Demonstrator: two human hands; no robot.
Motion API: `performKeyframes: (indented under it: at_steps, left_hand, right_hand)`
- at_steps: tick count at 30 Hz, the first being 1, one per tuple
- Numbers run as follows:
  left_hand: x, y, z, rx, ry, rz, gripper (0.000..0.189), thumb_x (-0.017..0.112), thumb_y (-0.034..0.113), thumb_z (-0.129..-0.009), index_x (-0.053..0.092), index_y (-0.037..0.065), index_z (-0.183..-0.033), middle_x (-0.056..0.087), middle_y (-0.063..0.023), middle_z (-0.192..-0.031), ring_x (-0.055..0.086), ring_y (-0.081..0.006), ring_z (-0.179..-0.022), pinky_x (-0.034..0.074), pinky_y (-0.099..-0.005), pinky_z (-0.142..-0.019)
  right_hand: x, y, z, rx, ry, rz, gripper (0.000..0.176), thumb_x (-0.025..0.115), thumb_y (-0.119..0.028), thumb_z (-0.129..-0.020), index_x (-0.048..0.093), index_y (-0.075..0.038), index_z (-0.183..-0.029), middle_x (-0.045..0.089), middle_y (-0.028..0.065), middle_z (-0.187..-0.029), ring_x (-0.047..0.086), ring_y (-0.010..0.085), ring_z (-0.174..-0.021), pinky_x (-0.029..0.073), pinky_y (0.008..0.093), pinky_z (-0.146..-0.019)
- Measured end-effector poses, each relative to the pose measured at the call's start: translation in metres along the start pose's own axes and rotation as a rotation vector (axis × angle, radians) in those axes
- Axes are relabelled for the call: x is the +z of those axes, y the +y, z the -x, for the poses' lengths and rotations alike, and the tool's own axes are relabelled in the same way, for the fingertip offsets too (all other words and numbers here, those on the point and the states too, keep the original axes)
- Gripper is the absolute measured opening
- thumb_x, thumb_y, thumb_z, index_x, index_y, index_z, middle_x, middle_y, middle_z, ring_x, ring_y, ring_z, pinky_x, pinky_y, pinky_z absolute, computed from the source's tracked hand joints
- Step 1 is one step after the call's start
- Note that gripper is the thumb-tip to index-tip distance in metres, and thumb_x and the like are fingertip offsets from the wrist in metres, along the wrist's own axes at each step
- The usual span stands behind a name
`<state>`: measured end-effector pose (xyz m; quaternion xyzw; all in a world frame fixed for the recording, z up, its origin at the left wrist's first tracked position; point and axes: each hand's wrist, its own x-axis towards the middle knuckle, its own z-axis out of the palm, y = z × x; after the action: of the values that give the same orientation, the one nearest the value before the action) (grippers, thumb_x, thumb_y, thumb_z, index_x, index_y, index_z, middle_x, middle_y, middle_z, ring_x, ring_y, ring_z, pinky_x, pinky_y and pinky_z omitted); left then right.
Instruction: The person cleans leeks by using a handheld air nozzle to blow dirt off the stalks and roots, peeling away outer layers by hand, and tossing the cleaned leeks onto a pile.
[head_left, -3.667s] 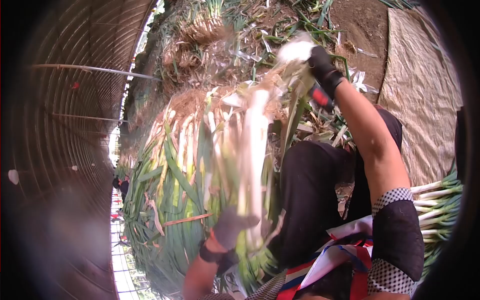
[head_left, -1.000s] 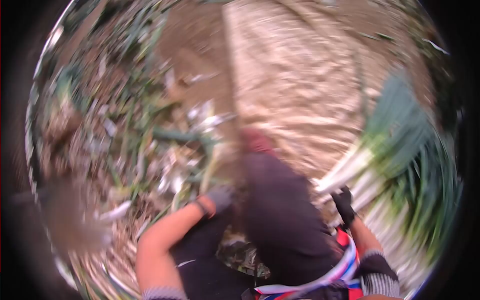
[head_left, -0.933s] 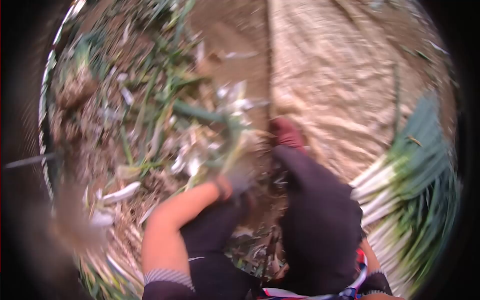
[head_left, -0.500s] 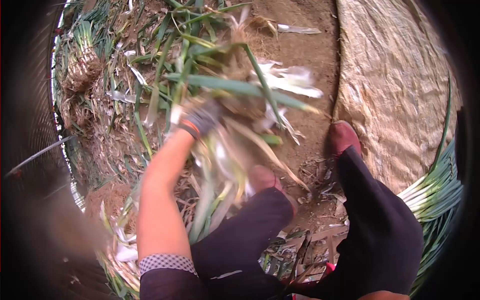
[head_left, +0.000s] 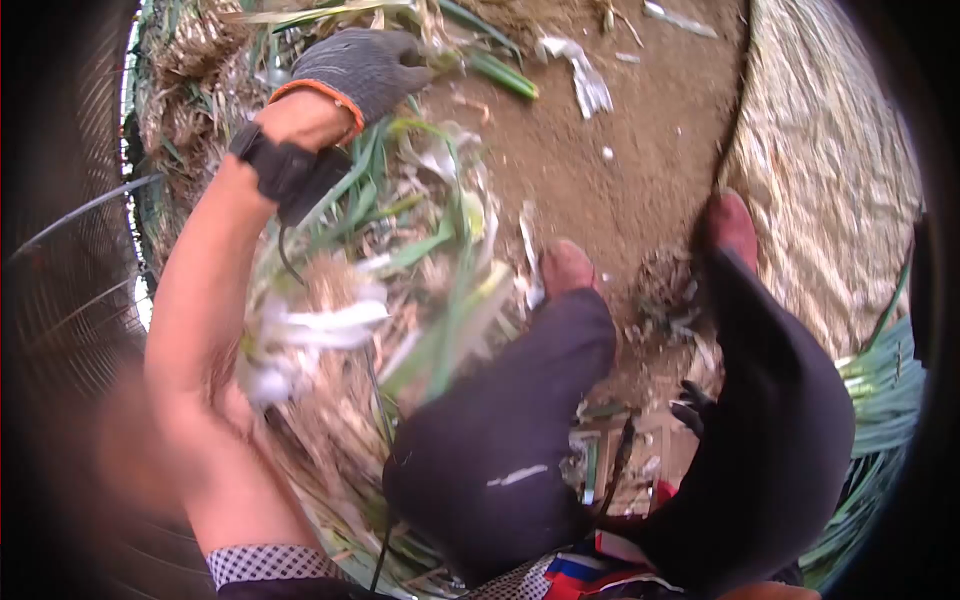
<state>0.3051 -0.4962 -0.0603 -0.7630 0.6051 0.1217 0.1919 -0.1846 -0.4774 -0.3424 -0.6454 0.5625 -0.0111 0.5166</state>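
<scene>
My left hand (head_left: 360, 70), in a grey knit glove with an orange cuff, reaches to the upper left. Its fingers are curled against a clump of loose scallion leaves (head_left: 500, 75) on the dirt floor. A black band with a small black device sits on that wrist. Below the forearm lies a heap of scallion trimmings (head_left: 340, 320), with white skins, roots and green leaves. Dark glove-like fingertips (head_left: 690, 405) show beside my right leg; most of that shape is hidden behind the leg, so its grip does not show.
A tan woven sheet (head_left: 820, 170) covers the ground at right. Trimmed scallions (head_left: 880, 400) lie beyond my right knee. Rooted scallions (head_left: 190, 90) are stacked at upper left beside dark netting (head_left: 80, 270). My red shoes (head_left: 570, 268) rest on the dirt floor (head_left: 600, 190).
My left hand has moved forward and left, away from my legs, and loose leaves have shifted off the dirt in front. The view has tilted, and dark fingertips now show beside the right leg.
</scene>
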Motion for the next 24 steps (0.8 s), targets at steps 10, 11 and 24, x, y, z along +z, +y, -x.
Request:
performKeyframes:
  at_steps: [10, 11, 24]
  left_hand:
    - [-0.043, 0.204, 0.295, 0.613, 0.11, -0.2, 0.03, 0.063, 0.022, -0.079, 0.063, 0.004, -0.103, 0.064, -0.0147, -0.093, 0.061, -0.0302, -0.086, 0.048, -0.0404, -0.077]
    - [-0.045, 0.209, 0.316, 0.634, 0.041, -0.265, 0.03, 0.065, 0.02, -0.077, 0.063, 0.005, -0.103, 0.064, -0.0142, -0.091, 0.062, -0.0296, -0.084, 0.048, -0.0405, -0.076]
    - [-0.136, 0.06, 0.21, 0.312, 1.312, -0.197, 0.011, 0.059, 0.006, -0.078, 0.066, 0.008, -0.086, 0.066, -0.0089, -0.078, 0.061, -0.021, -0.066, 0.05, -0.0311, -0.059]
  right_hand:
    - [-0.076, 0.046, 0.165, 0.032, -0.004, -0.046, 0.041, 0.065, -0.022, -0.08, 0.055, 0.001, -0.113, 0.064, 0.0115, -0.088, 0.061, 0.0199, -0.075, 0.049, 0.0292, -0.067]
    - [-0.086, 0.043, 0.178, 0.024, -0.005, -0.065, 0.041, 0.064, -0.022, -0.08, 0.055, 0.001, -0.113, 0.064, 0.0116, -0.088, 0.061, 0.0199, -0.075, 0.049, 0.0291, -0.067]
    - [-0.196, -0.185, 0.314, -0.685, 0.118, -0.007, 0.035, 0.061, -0.017, -0.082, 0.056, 0.001, -0.112, 0.064, 0.0129, -0.087, 0.062, 0.0245, -0.075, 0.049, 0.0297, -0.069]
